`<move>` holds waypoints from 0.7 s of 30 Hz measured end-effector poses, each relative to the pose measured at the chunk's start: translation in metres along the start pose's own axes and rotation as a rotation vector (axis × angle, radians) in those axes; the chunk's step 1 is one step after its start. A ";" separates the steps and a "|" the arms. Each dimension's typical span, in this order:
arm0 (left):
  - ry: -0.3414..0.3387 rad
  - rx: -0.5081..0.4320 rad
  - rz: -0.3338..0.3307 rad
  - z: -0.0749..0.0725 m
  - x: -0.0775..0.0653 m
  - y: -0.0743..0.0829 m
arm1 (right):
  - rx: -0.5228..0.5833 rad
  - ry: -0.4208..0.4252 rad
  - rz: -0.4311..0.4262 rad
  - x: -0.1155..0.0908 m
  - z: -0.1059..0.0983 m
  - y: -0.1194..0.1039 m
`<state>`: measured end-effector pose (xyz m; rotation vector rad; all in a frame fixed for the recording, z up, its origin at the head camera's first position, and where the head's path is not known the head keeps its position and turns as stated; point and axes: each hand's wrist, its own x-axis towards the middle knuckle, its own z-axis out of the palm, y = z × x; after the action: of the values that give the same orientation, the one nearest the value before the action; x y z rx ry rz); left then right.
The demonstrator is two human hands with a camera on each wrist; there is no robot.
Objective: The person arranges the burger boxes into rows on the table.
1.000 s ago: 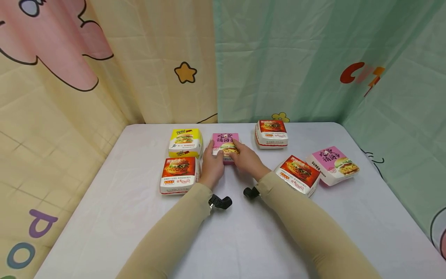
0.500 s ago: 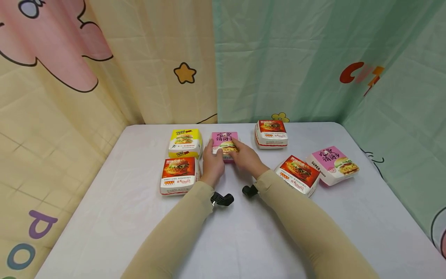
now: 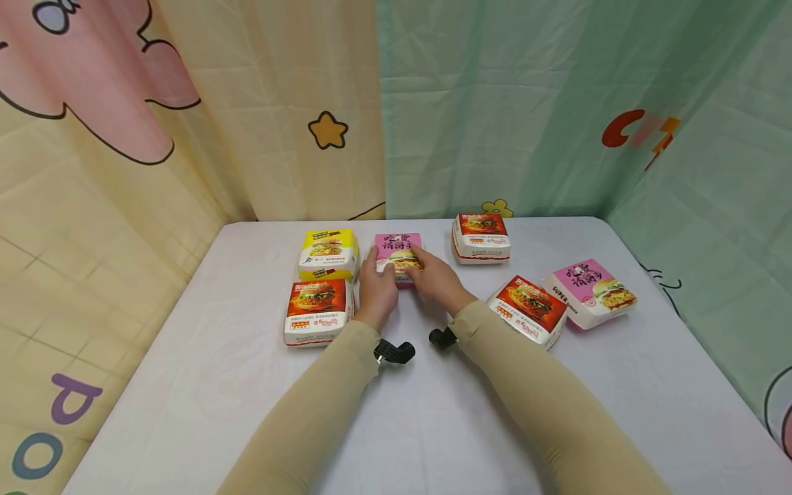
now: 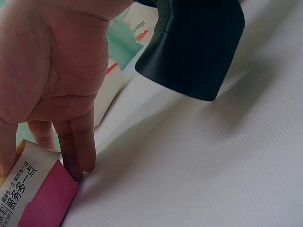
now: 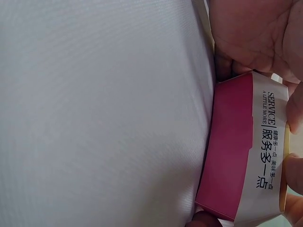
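Observation:
A pink burger box (image 3: 396,242) with a burger picture on its lid sits near the back middle of the table. My left hand (image 3: 378,294) grips its left side, thumb at the front edge. From the right, my right hand (image 3: 441,283) holds the same box, its thumb also at the front of the lid. In the right wrist view, the box's magenta and white front wall (image 5: 232,146) rests low against the white cloth between both hands. The left wrist view shows the left fingers (image 4: 84,142) reaching down to the cloth beside the box.
Left of the hands, a yellow burger box (image 3: 328,251) stands behind a red one (image 3: 318,306). On the right are a red box (image 3: 481,237) at the back, another red one (image 3: 531,309) by the right sleeve, and a second pink box (image 3: 590,292) touching it. Curtains hang behind the table (image 3: 204,385).
Both hands and the pink box between them have shifted very slightly left and back. The other boxes keep their places.

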<state>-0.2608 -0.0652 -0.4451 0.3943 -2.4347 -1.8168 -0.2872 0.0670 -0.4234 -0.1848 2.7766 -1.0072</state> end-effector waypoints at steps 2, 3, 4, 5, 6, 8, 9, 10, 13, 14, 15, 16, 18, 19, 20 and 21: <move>0.004 -0.007 -0.003 0.000 0.000 0.000 | -0.002 -0.002 -0.001 0.000 0.000 0.000; 0.005 -0.011 -0.004 0.000 0.000 0.000 | -0.004 -0.002 -0.003 0.001 0.000 0.000; 0.006 -0.017 -0.005 0.000 0.000 0.000 | -0.005 -0.001 -0.005 0.001 0.000 0.000; 0.007 -0.020 -0.007 0.001 0.000 0.000 | -0.008 -0.001 -0.007 0.001 0.000 0.000; 0.008 -0.022 -0.008 0.001 0.000 0.000 | -0.009 -0.001 -0.010 0.001 0.000 0.000; 0.008 -0.023 -0.010 0.000 0.000 0.000 | -0.007 0.001 -0.013 0.001 0.000 0.000; 0.008 -0.022 -0.012 0.000 0.001 0.000 | -0.006 0.002 -0.015 0.001 0.000 0.000; 0.008 -0.022 -0.013 0.000 0.001 0.000 | -0.002 0.001 -0.015 0.001 0.000 0.000; 0.008 -0.020 -0.013 0.000 0.001 0.000 | 0.009 0.001 -0.015 0.000 0.000 0.000; 0.008 -0.021 -0.012 0.000 0.002 0.000 | 0.013 0.000 -0.015 0.000 0.000 -0.001; 0.009 -0.020 -0.011 0.000 0.002 0.000 | 0.015 0.000 -0.015 0.000 -0.001 -0.001; 0.009 -0.020 -0.010 0.001 0.002 0.000 | 0.018 -0.001 -0.014 0.000 -0.001 -0.001; 0.009 -0.018 -0.010 0.001 0.002 0.000 | 0.019 -0.003 -0.013 0.000 -0.001 -0.001; 0.009 -0.016 -0.011 0.001 0.002 0.000 | 0.020 -0.003 -0.013 0.000 -0.001 -0.001; 0.009 -0.016 -0.011 0.001 0.002 0.000 | 0.020 -0.004 -0.014 0.001 -0.001 0.000; 0.009 -0.015 -0.012 0.001 0.002 0.000 | 0.021 -0.004 -0.015 0.001 -0.001 0.000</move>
<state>-0.2628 -0.0652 -0.4457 0.4151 -2.4169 -1.8325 -0.2881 0.0670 -0.4227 -0.2045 2.7638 -1.0371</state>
